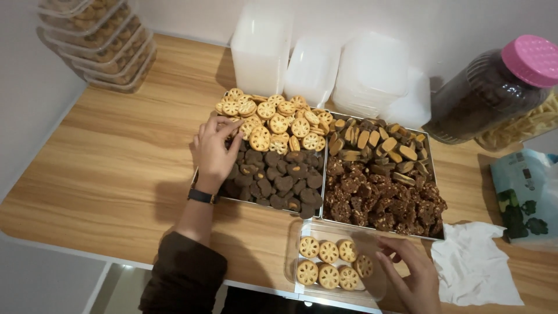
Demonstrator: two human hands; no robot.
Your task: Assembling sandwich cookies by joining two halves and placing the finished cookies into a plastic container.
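Observation:
My left hand (214, 152) reaches onto the left metal tray (204, 187), fingers curled among the round yellow lattice cookies (279, 123) heaped at its far half; dark brown cookies (280, 181) fill its near half. My right hand (411, 278) rests at the right side of a clear plastic container (295, 268) near the table's front edge, fingertips touching a cookie inside. Several yellow lattice cookies (327, 265) lie in rows in that container. Whether the left hand grips a cookie is hidden by its fingers.
A second tray (431, 152) on the right holds tan sticks and dark clusters. Stacked empty clear boxes (317, 67) stand behind. Filled boxes (104, 43) are stacked far left. A pink-lidded jar (494, 87), a blue-green bag (526, 195) and a white tissue (474, 264) lie right.

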